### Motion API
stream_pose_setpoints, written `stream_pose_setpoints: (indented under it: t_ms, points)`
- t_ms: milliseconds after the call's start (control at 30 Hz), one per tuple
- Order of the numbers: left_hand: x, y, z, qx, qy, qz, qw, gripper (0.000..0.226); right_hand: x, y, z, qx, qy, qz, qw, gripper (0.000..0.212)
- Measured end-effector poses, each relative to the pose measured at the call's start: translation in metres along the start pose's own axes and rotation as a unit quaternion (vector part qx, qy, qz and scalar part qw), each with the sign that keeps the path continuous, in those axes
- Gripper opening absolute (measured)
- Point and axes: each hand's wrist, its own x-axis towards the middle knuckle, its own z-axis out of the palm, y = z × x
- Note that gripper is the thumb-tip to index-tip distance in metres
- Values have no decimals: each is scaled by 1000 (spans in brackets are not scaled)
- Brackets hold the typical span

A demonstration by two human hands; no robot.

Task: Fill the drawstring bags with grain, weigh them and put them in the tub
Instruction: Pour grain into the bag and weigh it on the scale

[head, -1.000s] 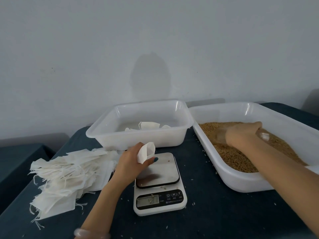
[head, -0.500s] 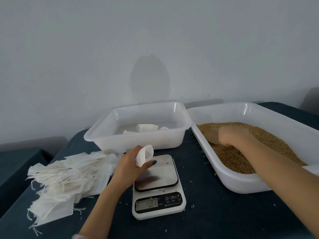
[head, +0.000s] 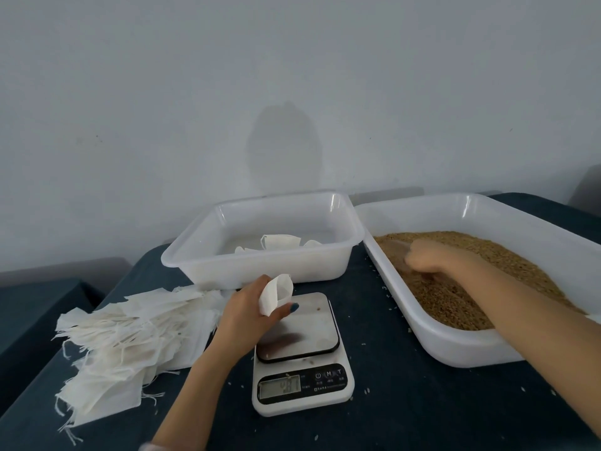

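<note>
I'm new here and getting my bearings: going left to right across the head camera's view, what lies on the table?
Pile of empty drawstring bags → left hand holding an open bag → kitchen scale → large tub of grain. The smaller tub behind overlaps hand and scale, so it is omitted.

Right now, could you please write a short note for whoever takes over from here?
Left hand holds an open bag by the scale.
Right hand is down in the grain in the big tub, gripping what looks like a scoop.
Done: a few bags lie in the smaller tub.
To do: fill and weigh this bag, put it there, then do the pile of empty bags.
</note>
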Motion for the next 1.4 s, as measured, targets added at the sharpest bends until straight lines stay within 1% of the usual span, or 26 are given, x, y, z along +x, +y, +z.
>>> stream_pose_setpoints:
  t_ms: [167, 233, 300, 333, 433, 500, 533, 600, 633, 700, 800, 833, 933, 1000, 1067, 1133, 1233, 1267, 1333, 1400]
  points:
    - [-1, 0, 1, -13, -2, -8, 1000, 37, 4, 17, -7, 89, 18, 27, 995, 45]
    - [0, 0, 1, -35, 3, -18, 999, 37, 2, 20, -11, 158, 10, 37, 987, 54]
    - [0, 0, 0, -69, 8, -28, 997, 39, 2, 22, -13, 256, -4, 41, 966, 60]
    - [0, 0, 0, -85, 10, -33, 996, 41, 4, 23, -14, 292, -5, 36, 956, 59]
    - [0, 0, 0, -118, 9, -47, 992, 43, 6, 24, -16, 329, 22, 23, 944, 36]
    - [-1, -2, 0, -140, 3, -47, 989, 43, 8, 25, -17, 345, 37, 6, 938, 31]
    - [0, -2, 0, -157, -1, -42, 987, 40, 8, 25, -17, 334, 43, -6, 942, 31]
    - [-1, -2, -1, -183, -5, -31, 983, 34, 7, 23, -20, 270, 66, -30, 960, 32]
    - [-1, -1, -1, -188, -5, -28, 982, 33, 7, 22, -21, 236, 84, -48, 967, 31]
    - [-2, 1, -1, -180, -5, -24, 983, 38, 6, 18, -24, 195, 123, -95, 969, 25]
    - [-3, 2, -1, -149, -13, -23, 989, 47, -3, 9, -24, 176, 161, -189, 952, 12]
    - [-2, 1, 0, -138, -13, -25, 990, 47, -6, 5, -24, 178, 162, -227, 944, 12]
    - [1, -3, 1, -110, -5, -37, 993, 34, -15, -8, -20, 195, 137, -322, 916, 16]
    - [2, -7, 1, -95, 0, -50, 994, 28, -22, -17, -17, 179, 120, -362, 907, 15]
    - [2, -10, 1, -89, 3, -62, 994, 28, -27, -23, -15, 151, 113, -388, 902, 21]
    - [2, -9, 1, -89, 10, -70, 994, 31, -30, -26, -14, 127, 121, -401, 899, 24]
    - [2, -7, -1, -88, 15, -63, 994, 33, -35, -28, -15, 80, 141, -411, 897, 44]
    - [1, -7, 0, -84, 17, -57, 995, 33, -34, -28, -15, 61, 151, -411, 897, 40]
    - [1, -7, 0, -66, 20, -43, 997, 33, -32, -27, -14, 34, 175, -415, 892, 25]
    - [1, -5, 2, -43, 18, -33, 998, 36, -33, -28, -15, 12, 194, -421, 886, 22]
